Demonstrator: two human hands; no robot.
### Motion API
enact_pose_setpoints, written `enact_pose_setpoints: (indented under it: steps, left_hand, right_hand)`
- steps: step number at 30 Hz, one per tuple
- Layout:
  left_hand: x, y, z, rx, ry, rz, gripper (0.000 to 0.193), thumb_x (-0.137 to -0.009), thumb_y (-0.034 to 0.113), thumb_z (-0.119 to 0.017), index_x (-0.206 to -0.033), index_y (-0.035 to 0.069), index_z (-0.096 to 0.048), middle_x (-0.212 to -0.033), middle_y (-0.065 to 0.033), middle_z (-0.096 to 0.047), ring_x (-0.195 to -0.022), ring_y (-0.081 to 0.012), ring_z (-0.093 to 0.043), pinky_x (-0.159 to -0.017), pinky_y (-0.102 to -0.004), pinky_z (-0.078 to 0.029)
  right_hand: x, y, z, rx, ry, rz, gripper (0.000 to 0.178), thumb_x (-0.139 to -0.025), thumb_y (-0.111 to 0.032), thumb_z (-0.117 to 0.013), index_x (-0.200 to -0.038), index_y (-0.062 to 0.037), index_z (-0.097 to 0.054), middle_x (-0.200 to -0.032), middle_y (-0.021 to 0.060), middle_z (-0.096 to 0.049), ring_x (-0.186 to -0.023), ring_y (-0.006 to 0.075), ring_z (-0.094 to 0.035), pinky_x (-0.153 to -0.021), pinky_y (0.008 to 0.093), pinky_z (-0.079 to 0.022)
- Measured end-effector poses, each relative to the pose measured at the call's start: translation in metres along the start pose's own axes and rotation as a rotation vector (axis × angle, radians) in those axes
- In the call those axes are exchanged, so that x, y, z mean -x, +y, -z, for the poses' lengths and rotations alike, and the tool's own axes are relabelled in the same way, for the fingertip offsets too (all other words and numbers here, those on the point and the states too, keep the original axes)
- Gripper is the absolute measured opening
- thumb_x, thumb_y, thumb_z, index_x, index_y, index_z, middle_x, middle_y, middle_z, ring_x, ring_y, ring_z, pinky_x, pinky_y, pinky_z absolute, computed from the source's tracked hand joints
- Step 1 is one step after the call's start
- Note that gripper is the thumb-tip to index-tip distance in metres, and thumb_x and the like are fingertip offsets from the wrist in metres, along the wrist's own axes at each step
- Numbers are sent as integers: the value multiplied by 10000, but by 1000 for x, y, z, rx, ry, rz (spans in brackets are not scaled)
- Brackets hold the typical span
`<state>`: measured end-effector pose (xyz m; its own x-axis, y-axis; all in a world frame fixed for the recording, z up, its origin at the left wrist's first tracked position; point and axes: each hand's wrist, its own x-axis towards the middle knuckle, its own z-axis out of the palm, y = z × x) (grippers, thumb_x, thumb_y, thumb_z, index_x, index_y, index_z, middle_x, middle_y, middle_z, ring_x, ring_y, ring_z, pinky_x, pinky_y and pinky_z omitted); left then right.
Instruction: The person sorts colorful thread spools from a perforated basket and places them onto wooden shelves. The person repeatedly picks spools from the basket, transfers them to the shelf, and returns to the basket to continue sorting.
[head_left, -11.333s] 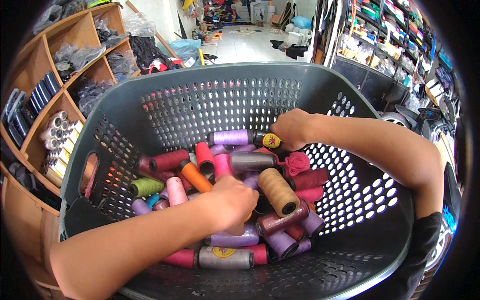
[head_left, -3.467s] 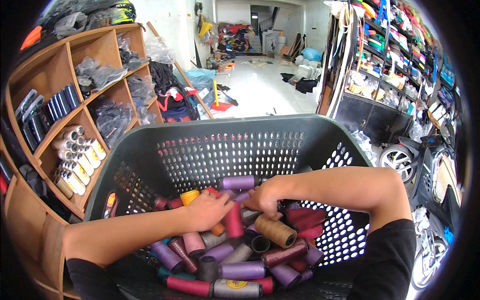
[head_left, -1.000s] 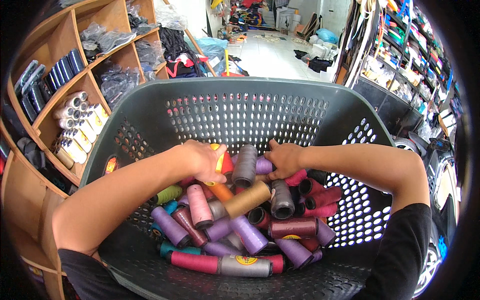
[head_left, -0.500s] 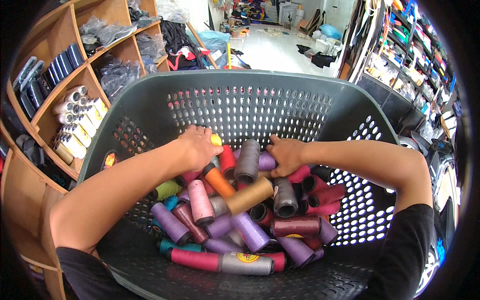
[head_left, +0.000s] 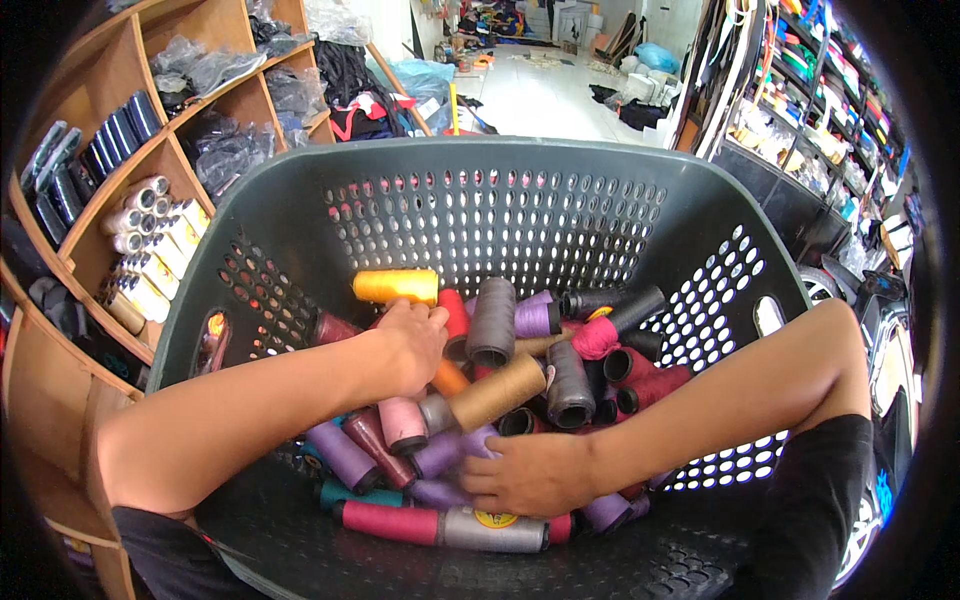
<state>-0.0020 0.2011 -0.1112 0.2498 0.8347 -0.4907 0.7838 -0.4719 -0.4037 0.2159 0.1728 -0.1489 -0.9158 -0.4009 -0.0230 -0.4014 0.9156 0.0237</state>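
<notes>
Both my hands are down inside a large dark grey basket (head_left: 240,200), among a heap of thread spools. My left hand (head_left: 410,345) has its fingers bent over an orange spool (head_left: 450,378), whose near end shows beneath the palm. Just beyond it lies a bright yellow spool (head_left: 397,287). Nearer to me, my right hand (head_left: 530,475) curls its fingers around a purple spool (head_left: 482,440), mostly covered by the hand. Between the hands are a tan spool (head_left: 500,390) and a pink spool (head_left: 402,425). A tall grey spool (head_left: 492,320) leans behind the tan one.
Wooden shelves (head_left: 140,130) with white spools (head_left: 150,225) and plastic-wrapped goods stand at left. At right are a crowded rack (head_left: 820,120) and part of a motorbike (head_left: 890,340). Beyond the basket's far rim is a pale tiled floor (head_left: 545,95) with piled items along its sides.
My left hand has come nearer, uncovering the yellow spool. My right hand has swung from the far right of the heap toward me and leftward, onto the purple spool.
</notes>
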Motion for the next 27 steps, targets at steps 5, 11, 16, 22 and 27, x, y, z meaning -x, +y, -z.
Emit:
enact_pose_setpoints:
  steps: [5, 11, 16, 22, 27]
  left_hand:
    - [4, -14, -6, 55, 119, -72, 535, -765, 363, -735, -1215, 79, -675, -1294, -115, -546, -1220, -277, -528, -977, -458, -419]
    - [-4, -13, -2, -11, 77, -129, 496, -742, 319, -743, -1157, 49, -702, -1229, -119, -622, -1236, -252, -532, -985, -427, -415]
    - [3, -10, 6, 13, 58, -90, 522, -753, 306, -717, -1186, 17, -674, -1269, -130, -607, -1259, -253, -529, -1015, -415, -409]
    - [5, -10, 10, 8, 49, -92, 572, -741, 331, -725, -1213, 17, -650, -1286, -136, -590, -1251, -270, -533, -1033, -425, -404]
    - [1, -13, 4, 19, 26, -89, 628, -701, 360, -763, -1211, 15, -636, -1264, -135, -589, -1248, -293, -527, -1051, -435, -394]
  right_hand:
    - [8, 11, -10, 211, -125, 167, 263, -866, -295, -559, -1033, -129, -675, -1187, 73, -602, -1249, 255, -478, -1076, 524, -331]
    - [-17, -1, -20, 336, -259, 121, 233, -880, -292, -564, -1028, -202, -720, -1117, 30, -629, -1155, 204, -522, -1037, 488, -328]
    - [-20, -3, -33, 340, -184, 105, 217, -898, -293, -555, -1024, -254, -727, -1113, 25, -625, -1138, 204, -522, -1037, 520, -303]
    - [-40, -6, -30, 356, -398, 23, 227, -876, -255, -551, -982, -187, -739, -1045, 55, -625, -1093, 229, -516, -1062, 516, -310]
    - [-56, -16, -23, 412, -409, -38, 259, -885, -252, -548, -977, -141, -762, -1057, 92, -683, -1118, 256, -565, -1069, 558, -314]
